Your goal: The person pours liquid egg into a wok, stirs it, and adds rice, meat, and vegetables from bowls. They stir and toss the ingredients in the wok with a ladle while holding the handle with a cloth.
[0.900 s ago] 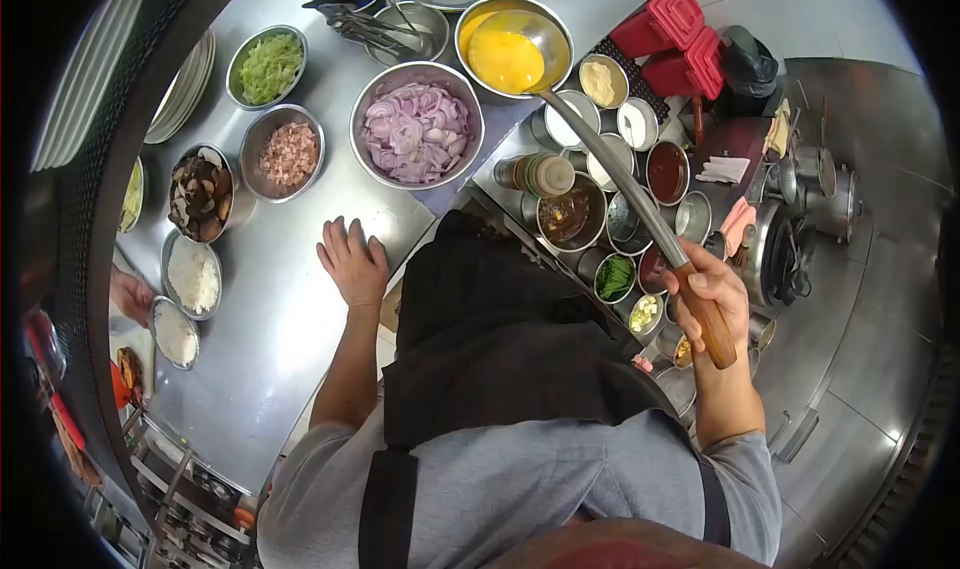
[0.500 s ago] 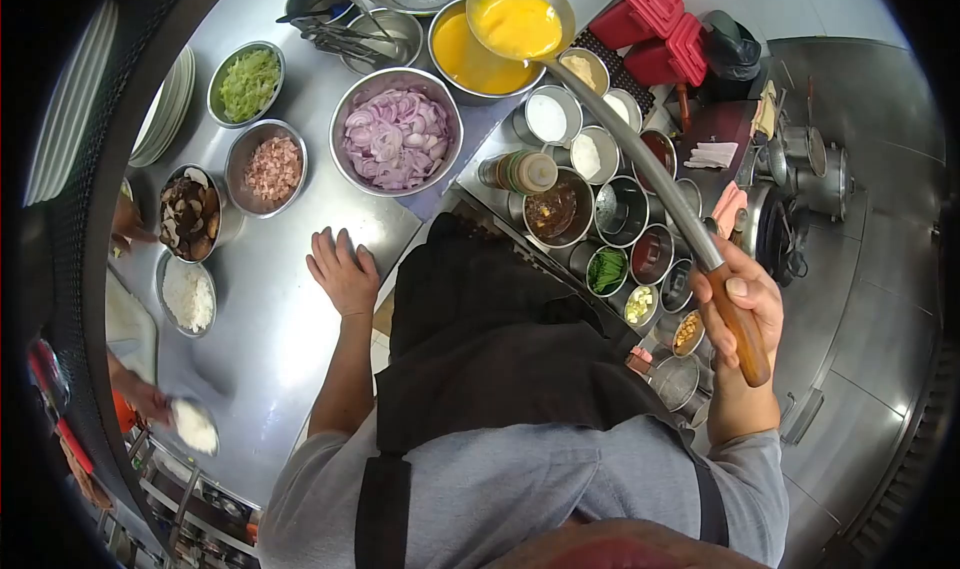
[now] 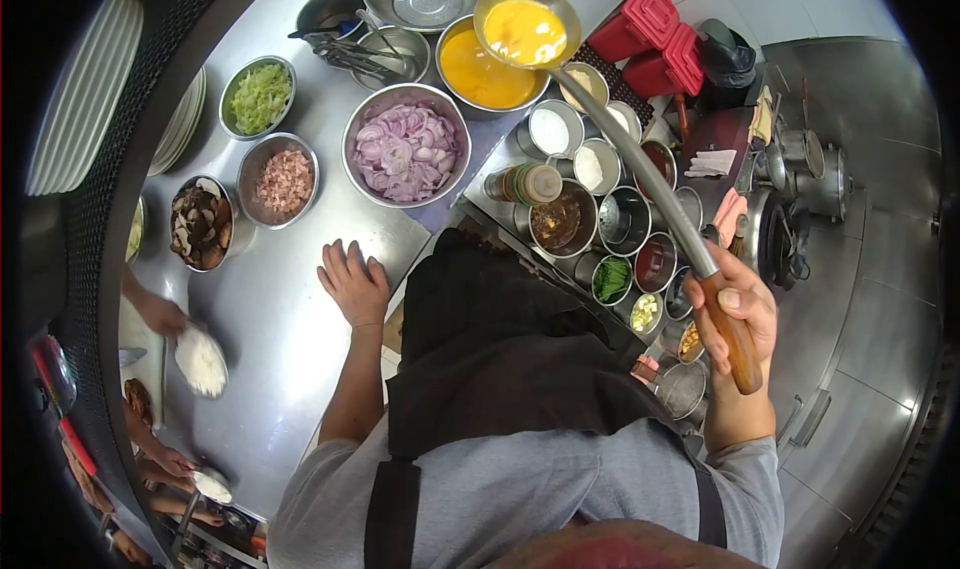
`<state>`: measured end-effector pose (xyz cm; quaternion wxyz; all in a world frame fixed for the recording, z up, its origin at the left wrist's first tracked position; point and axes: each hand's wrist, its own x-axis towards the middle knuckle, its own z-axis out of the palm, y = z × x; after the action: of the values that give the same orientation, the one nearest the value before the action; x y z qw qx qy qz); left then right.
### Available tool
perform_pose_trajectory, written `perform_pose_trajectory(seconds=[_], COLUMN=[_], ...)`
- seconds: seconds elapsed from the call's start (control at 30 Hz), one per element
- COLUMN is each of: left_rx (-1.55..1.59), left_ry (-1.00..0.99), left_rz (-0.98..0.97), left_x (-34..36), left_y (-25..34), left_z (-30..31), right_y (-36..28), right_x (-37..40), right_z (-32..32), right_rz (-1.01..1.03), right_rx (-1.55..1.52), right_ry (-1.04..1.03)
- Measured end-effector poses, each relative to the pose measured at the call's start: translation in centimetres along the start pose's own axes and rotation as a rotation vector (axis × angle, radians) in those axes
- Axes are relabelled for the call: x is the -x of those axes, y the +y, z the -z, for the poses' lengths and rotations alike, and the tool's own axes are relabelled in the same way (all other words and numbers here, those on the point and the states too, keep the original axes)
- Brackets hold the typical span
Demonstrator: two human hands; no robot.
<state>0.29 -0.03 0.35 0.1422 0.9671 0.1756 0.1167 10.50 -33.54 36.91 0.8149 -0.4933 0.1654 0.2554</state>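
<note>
My right hand [image 3: 738,304] grips the wooden handle of a long steel ladle [image 3: 655,164]. The ladle's bowl, filled with yellow liquid that looks like beaten egg, hangs over the rim of a steel bowl [image 3: 512,97] of the same liquid. My left hand [image 3: 354,283] lies on the steel table [image 3: 290,319] with its fingers apart and holds nothing. Nearest to it are a bowl of sliced purple onions [image 3: 408,151] and a bowl of diced pink meat [image 3: 284,181]. Several containers of seasonings, with a capped bottle [image 3: 535,185] among them, stand between the ladle and my apron.
At the left edge a co-worker's hand [image 3: 165,314] holds a bowl of white shreds [image 3: 202,361]. Lower down, another hand [image 3: 178,462] holds a second white-filled bowl [image 3: 212,485]. Mushrooms [image 3: 200,224], chopped greens [image 3: 258,99] and red bins [image 3: 640,29] stand around.
The bowl of white shreds below the mushrooms is now in a co-worker's hand, nearer the table's front. The other white-filled bowl has moved lower. My hands and the ladle stay nearly the same.
</note>
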Motion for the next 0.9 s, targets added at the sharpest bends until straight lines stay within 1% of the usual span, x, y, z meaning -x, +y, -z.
perform_pose_trajectory(seconds=[0.23, 0.33, 0.5, 0.67, 0.73, 0.8, 0.83, 0.9], left_rx=[-0.015, -0.015, -0.037, -0.048, -0.053, -0.062, -0.067, -0.132], left_ry=[-0.022, -0.014, 0.018, 0.060, 0.072, 0.100, 0.098, 0.168], left_rz=[-0.020, -0.030, -0.035, -0.075, -0.100, -0.107, -0.142, -0.160], left_x=[-0.1, 0.1, 0.3, 0.5, 0.7, 0.9, 1.0, 1.3], left_y=[0.0, 0.1, 0.1, 0.3, 0.4, 0.5, 0.5, 0.4], left_z=[0.1, -0.2, -0.2, -0.2, -0.2, -0.1, -0.1, -0.1], right_y=[2.6, 3.4, 4.7, 7.2, 8.3, 10.0, 11.1, 13.4], right_x=[-0.1, 0.7, 2.9, 7.4, 9.7, 12.1, 13.5, 16.5], right_z=[0.7, 0.2, 0.4, 1.3, 1.8, 2.8, 3.5, 4.7], right_rz=[-0.094, -0.103, -0.128, -0.089, -0.111, -0.076, -0.067, -0.037], right_rx=[-0.018, -0.015, -0.035, -0.148, -0.129, -0.141, -0.182, -0.259], right_ry=[0.061, 0.089, 0.048, 0.065, 0.068, 0.045, 0.036, -0.006])
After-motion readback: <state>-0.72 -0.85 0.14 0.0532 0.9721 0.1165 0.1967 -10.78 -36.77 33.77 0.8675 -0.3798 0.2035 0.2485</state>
